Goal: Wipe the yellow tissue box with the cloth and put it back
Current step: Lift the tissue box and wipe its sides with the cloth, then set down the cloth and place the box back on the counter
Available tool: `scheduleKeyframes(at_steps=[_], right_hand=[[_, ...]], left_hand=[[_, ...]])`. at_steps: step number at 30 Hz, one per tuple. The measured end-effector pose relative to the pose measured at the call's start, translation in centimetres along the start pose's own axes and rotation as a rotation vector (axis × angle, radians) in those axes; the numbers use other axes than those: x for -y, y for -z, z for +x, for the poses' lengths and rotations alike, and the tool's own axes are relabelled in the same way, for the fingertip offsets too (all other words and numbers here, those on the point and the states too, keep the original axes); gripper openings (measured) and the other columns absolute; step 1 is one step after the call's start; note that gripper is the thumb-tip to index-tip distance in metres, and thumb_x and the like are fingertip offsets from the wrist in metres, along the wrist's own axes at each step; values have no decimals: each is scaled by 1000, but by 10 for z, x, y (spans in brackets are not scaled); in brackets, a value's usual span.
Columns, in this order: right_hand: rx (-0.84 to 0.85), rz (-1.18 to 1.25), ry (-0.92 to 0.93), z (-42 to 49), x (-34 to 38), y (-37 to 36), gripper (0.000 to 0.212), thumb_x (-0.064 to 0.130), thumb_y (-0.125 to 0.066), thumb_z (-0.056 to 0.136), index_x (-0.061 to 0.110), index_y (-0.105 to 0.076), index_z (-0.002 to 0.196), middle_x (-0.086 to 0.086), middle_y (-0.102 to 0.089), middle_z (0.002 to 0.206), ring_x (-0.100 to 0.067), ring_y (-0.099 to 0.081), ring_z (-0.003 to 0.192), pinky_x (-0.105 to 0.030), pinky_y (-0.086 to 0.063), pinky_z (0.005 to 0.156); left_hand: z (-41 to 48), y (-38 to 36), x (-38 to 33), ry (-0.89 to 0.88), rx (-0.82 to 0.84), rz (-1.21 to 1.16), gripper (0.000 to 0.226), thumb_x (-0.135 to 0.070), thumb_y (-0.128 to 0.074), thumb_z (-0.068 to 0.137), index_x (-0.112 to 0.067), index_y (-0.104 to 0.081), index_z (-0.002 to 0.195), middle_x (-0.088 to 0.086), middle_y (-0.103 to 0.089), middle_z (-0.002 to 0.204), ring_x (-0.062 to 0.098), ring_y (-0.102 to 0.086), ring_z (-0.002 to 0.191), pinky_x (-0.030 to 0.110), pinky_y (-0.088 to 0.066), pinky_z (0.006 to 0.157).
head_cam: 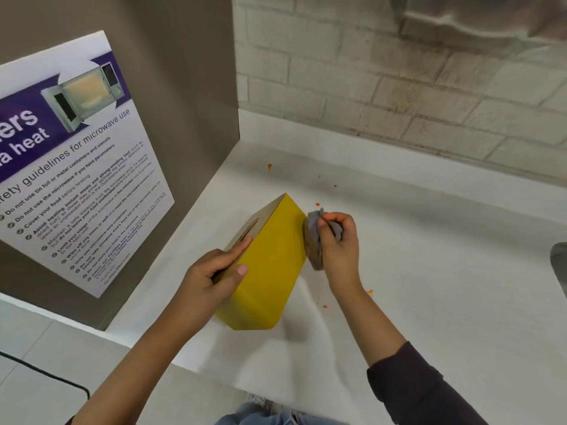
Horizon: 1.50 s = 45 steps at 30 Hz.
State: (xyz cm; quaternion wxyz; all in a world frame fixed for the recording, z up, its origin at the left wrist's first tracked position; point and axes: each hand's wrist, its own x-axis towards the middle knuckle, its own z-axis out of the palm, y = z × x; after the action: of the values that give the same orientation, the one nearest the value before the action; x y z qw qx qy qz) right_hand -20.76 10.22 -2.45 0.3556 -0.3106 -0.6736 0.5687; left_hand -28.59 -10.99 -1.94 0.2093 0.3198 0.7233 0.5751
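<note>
The yellow tissue box (270,268) is held tilted on the white counter (429,271), its brown slotted face turned to the left. My left hand (214,271) grips the box on that left face, with the thumb lying on the yellow side. A bunched grey cloth (316,240) is pressed against the box's far right end. My right hand (339,243) is closed around the cloth.
A brown side panel with a microwave safety poster (76,167) stands on the left. A pale brick wall (399,72) runs along the back. Small orange specks (269,166) dot the counter. A black cable (46,372) lies at lower left, and a grey object (560,265) shows at the right edge.
</note>
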Motion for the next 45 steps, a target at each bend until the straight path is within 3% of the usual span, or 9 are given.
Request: scheduleKeyframes(at_steps=[4, 8, 16, 18, 29, 32, 35, 39, 45], right_hand=[[92, -33, 174, -9, 14, -22, 7, -9, -58, 83, -2, -56, 83, -17, -59, 73, 4, -59, 73, -2, -41, 75], [188, -40, 215, -39, 7, -21, 6, -3, -60, 81, 3, -58, 81, 5, -57, 75, 10, -57, 80, -3, -40, 77], [455, -126, 93, -95, -19, 22, 18, -2, -59, 81, 16, -60, 81, 8, -60, 85, 1, -58, 82, -11, -41, 76], [387, -171, -21, -91, -23, 38, 30, -3, -61, 80, 27, -60, 75, 4, -64, 83, -3, -60, 82, -12, -43, 75], [71, -149, -215, -82, -28, 92, 20, -5, -61, 81, 14, -64, 76, 2, -68, 80, -2, -62, 77, -8, -45, 71], [15, -125, -229, -86, -26, 98, 19, -3, -61, 82, 14, -65, 76, 8, -68, 77, -1, -63, 77, -8, -45, 71], [-54, -78, -241, -90, -22, 107, 21, -3, -61, 82, 16, -65, 75, 10, -69, 77, -1, -64, 79, -6, -45, 71], [-120, -59, -266, -101, -17, 125, 16, -1, -61, 83, 14, -65, 78, 3, -69, 82, -1, -63, 78, -6, -46, 69], [-256, -52, -258, -118, -14, 183, 13, -1, -62, 83, 11, -65, 79, 3, -68, 81, 1, -63, 76, -6, -46, 69]], left_hand=[[-2, -15, -2, -28, -32, 59, 47, -54, -55, 77, -55, -48, 123, -11, -48, 71, 2, -50, 71, 6, -38, 67], [0, -21, -1, -58, -73, 128, 48, -60, -55, 73, -63, -45, 120, -8, -50, 80, 5, -53, 82, 7, -41, 75], [7, -29, 4, -107, -58, 387, 76, -74, -47, 68, -42, -33, 135, 1, -46, 85, 17, -46, 89, 29, -44, 86], [8, -32, 2, -125, -47, 471, 79, -80, -40, 69, -41, -32, 136, 1, -44, 85, 19, -45, 88, 29, -42, 85], [13, -67, -7, -166, 69, 932, 81, -77, -22, 79, -22, -62, 124, 18, -56, 85, 37, -54, 86, 51, -50, 87], [12, -66, -8, -103, 100, 823, 64, -64, -51, 78, -21, -63, 123, 20, -50, 110, 36, -49, 103, 48, -46, 96], [14, -62, -11, -70, 53, 678, 44, -50, -54, 84, -22, -63, 117, 11, -35, 133, 28, -35, 123, 42, -38, 103], [23, -81, -24, -229, 162, 638, 14, -28, -54, 91, -19, -65, 95, -1, -55, 107, 14, -46, 98, 29, -39, 84], [20, -162, -59, -328, 427, 579, 27, -34, -43, 92, -22, -67, 90, -11, -64, 87, 7, -56, 83, 17, -41, 71]])
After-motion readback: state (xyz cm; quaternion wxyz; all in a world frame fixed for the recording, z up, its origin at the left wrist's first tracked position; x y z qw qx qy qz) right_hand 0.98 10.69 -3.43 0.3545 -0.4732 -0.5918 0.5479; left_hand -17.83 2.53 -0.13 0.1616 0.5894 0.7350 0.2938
